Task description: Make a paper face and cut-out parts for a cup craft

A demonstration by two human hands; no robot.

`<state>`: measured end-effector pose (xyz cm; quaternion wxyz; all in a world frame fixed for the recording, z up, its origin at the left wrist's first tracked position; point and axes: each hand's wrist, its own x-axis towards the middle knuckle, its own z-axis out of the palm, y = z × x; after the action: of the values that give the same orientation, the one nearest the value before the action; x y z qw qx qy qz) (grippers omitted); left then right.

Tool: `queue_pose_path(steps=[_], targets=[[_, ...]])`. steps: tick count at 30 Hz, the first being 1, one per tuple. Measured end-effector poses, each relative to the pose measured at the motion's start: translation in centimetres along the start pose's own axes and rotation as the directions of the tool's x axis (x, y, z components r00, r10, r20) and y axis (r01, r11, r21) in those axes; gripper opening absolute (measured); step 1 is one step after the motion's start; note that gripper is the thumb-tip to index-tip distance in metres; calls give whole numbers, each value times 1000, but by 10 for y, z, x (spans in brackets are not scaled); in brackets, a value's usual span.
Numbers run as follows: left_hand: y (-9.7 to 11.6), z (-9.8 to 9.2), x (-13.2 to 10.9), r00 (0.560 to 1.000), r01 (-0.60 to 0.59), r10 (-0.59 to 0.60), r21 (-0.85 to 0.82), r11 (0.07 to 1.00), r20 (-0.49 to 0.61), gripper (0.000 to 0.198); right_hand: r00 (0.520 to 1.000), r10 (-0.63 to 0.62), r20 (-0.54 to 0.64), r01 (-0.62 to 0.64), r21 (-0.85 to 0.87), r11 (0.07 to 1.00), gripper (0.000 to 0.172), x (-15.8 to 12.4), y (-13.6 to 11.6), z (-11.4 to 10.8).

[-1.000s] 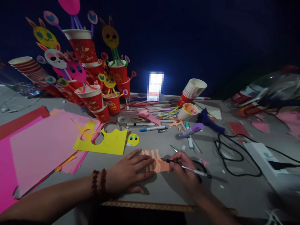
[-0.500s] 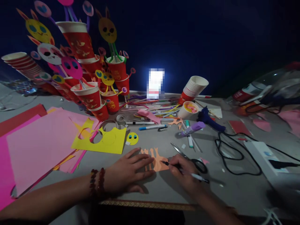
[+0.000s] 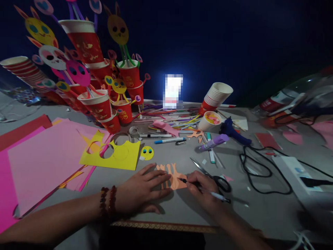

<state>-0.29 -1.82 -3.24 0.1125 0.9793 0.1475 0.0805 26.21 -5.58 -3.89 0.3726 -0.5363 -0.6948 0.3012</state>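
My left hand (image 3: pixel 142 189) lies flat with fingers spread, its fingertips resting on an orange paper piece (image 3: pixel 179 177) that has cut-out shapes along its far edge. A curved drawn outline shows on the paper beside those fingertips. My right hand (image 3: pixel 201 189) grips a pen (image 3: pixel 220 196), and the pen's dark tip meets the orange paper. Just beyond the right hand lie scissors (image 3: pixel 221 183) with black handles. A yellow smiley face disc (image 3: pixel 147 152) sits beyond the left hand, next to a yellow sheet (image 3: pixel 130 158) with round holes.
Pink sheets (image 3: pixel 44 163) cover the left side. Red paper cups (image 3: pixel 85 45) with paper animal faces stand behind them. Stacked cups (image 3: pixel 217 95), a purple glue stick (image 3: pixel 214 141) and a blue glue gun (image 3: pixel 235 132) are at right, near a black cord (image 3: pixel 260 191).
The camera view has shifted very slightly. Both hands keep nearly the same place, and the pen tip stays at the orange paper.
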Motion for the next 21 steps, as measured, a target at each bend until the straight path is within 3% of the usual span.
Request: queue_pose_path(steps=[21], targets=[[0,3,0,1000,2,-2,0,1000,-5,56,999,-32,7,32,-7,999,15,1,-3,-1]])
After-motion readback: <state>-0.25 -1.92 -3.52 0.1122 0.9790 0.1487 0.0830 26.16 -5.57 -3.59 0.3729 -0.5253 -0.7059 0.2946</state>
